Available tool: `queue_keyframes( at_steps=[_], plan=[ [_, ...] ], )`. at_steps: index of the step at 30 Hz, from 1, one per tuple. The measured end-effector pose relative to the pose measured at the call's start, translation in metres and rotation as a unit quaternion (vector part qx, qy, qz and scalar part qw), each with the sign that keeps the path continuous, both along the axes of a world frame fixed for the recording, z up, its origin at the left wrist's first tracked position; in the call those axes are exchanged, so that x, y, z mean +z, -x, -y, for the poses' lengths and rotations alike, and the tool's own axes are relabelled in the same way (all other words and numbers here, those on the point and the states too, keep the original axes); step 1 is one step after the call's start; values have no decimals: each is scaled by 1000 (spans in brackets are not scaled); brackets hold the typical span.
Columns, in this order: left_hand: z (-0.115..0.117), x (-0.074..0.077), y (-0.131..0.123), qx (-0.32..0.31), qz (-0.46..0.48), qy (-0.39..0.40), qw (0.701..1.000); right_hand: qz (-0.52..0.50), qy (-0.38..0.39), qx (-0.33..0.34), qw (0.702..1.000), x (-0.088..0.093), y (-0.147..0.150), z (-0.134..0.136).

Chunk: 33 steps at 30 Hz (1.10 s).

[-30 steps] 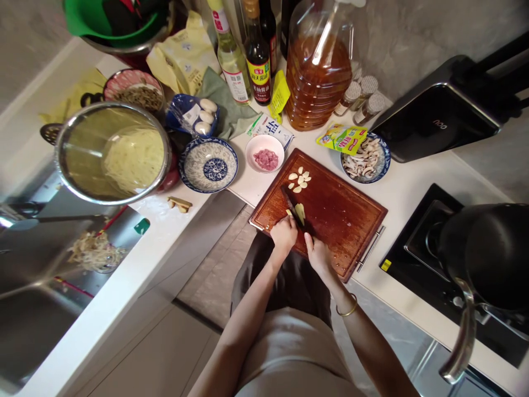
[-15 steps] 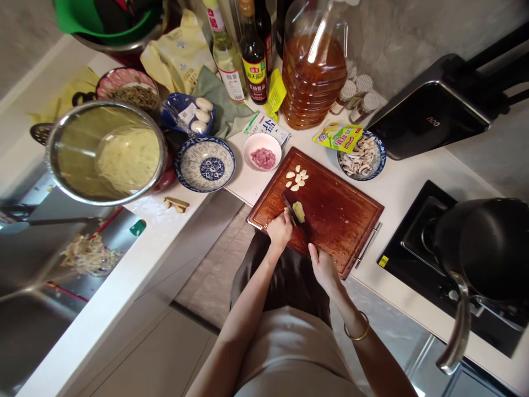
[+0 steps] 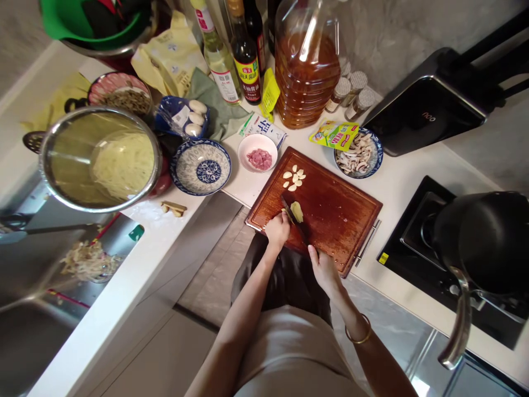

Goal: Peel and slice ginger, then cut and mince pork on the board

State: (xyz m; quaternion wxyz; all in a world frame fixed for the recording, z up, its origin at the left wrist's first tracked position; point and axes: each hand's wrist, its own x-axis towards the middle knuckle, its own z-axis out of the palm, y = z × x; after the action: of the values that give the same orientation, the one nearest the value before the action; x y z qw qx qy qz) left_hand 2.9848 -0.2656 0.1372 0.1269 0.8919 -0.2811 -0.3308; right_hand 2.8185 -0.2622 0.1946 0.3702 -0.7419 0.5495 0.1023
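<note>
On the reddish wooden cutting board (image 3: 330,204), my right hand (image 3: 324,269) is closed round the handle of a kitchen knife (image 3: 298,225). The blade points away and to the left. My left hand (image 3: 278,229) is closed beside the blade, its fingertips on a small piece of ginger (image 3: 284,211), mostly hidden by the fingers. Pale yellow ginger slices (image 3: 296,211) lie on the blade's other side. Several peeled garlic cloves (image 3: 295,177) rest near the board's far left corner.
Past the board stand a bowl of pink meat (image 3: 259,159) and a bowl of sliced mushrooms (image 3: 359,156). An empty patterned bowl (image 3: 201,168) and a steel pot (image 3: 53,190) are at left. A black pan (image 3: 487,242) sits on the stove, its handle over the counter's front edge.
The view has shifted slightly. My left hand and the knife have barely moved around the ginger, and both hands keep their hold.
</note>
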Motion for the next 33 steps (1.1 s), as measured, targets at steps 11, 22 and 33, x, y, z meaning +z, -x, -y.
queue_keyframes(
  at_steps=[11,22,33],
  plan=[
    [1,0,-2,-5,-10,-1,1000,3,9,3,1000,2,2,0],
    [1,1,0,-18,7,-9,1000,-31,-1,9,999,0,-7,2],
    [-4,-6,-10,70,-149,125,978,-48,9,7,999,-28,-30,16]
  ],
)
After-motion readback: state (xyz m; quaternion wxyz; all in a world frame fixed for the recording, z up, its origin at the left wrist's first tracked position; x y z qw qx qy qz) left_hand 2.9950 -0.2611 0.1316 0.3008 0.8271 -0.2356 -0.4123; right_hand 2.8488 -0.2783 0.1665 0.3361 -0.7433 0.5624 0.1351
